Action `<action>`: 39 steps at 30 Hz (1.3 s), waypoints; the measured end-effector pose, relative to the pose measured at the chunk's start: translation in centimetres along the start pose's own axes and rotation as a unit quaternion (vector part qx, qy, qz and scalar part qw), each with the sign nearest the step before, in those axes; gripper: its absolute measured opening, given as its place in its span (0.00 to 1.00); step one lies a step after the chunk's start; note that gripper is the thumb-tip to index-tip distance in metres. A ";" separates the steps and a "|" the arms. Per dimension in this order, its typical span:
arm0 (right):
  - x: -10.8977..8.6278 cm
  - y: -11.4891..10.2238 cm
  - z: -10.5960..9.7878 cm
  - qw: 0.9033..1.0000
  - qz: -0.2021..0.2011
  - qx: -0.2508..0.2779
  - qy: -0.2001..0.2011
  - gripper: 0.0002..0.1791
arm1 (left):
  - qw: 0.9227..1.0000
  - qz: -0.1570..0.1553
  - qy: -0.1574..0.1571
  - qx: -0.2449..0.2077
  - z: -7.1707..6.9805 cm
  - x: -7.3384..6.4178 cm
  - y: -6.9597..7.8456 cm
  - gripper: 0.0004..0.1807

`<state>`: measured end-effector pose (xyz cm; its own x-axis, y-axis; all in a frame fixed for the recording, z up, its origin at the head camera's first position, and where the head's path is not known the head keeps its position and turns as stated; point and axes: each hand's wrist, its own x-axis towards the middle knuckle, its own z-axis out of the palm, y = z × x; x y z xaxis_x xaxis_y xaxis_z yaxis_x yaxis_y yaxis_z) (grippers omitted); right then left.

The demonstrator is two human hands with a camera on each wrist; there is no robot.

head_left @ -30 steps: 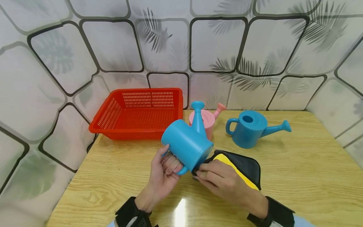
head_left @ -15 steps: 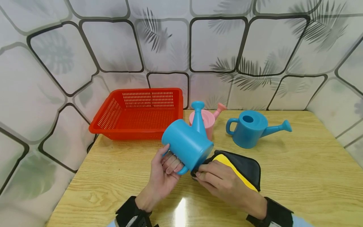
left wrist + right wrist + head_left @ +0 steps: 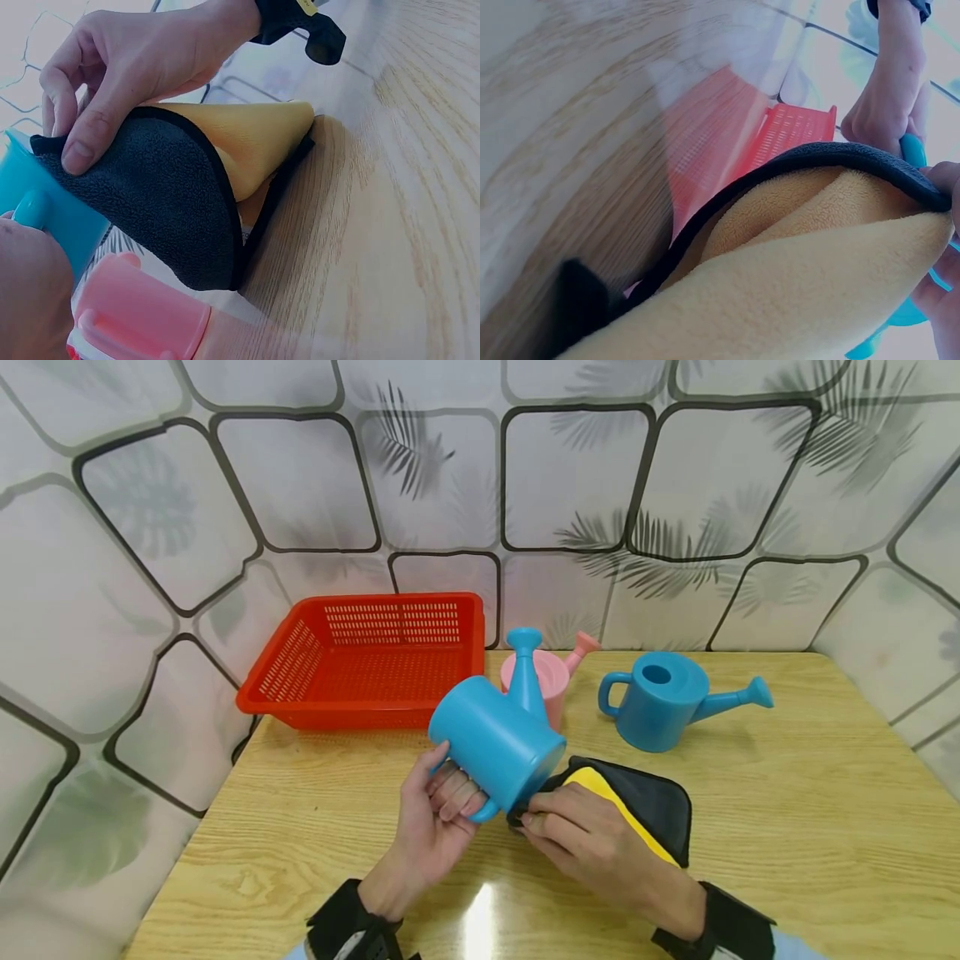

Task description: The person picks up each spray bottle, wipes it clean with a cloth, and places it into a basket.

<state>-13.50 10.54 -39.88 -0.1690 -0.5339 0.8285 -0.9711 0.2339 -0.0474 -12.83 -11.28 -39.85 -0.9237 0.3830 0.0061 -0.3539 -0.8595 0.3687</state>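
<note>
My left hand [image 3: 442,810] grips the handle of a blue watering can [image 3: 495,743], holding it tilted above the table with its spout upward and its base toward the right hand. Between the thumb and fingers of my right hand [image 3: 592,839] is the edge of a cleaning cloth [image 3: 652,797], dark grey on one face and yellow on the other, with black trim. The pinched edge lies right at the can's base. In the left wrist view the cloth [image 3: 165,195] hangs folded down to the table, its yellow side [image 3: 780,292] filling the right wrist view.
A red slotted basket [image 3: 360,714] stands at the back left. Behind the held can is a pink watering can [image 3: 553,681], partly hidden. Another blue watering can [image 3: 660,714] stands upright at the back right of the wooden table [image 3: 810,827]. A patterned curtain hangs behind.
The right hand and the pinched cloth edge shift very slightly at the can's base. The left hand and the held watering can stay almost still.
</note>
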 end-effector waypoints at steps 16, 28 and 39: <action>-0.9 2.0 -1.6 0.996 0.067 -0.043 -0.029 0.15 | 1.000 -0.002 -0.016 0.005 0.0 -0.2 0.2 0.27; -1.1 3.3 -2.6 0.992 0.085 -0.091 0.002 0.19 | 1.000 -0.005 -0.029 0.007 -0.4 -0.4 0.3 0.26; -1.3 3.4 -2.7 0.990 0.105 -0.090 0.011 0.19 | 0.999 -0.004 -0.042 0.002 -0.7 -0.5 0.2 0.26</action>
<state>-16.11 14.25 -39.63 -0.3589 -0.4407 0.8228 -0.8686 0.4804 -0.1215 -12.49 -11.86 -40.39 -0.9049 0.4178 0.0810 -0.3615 -0.8550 0.3720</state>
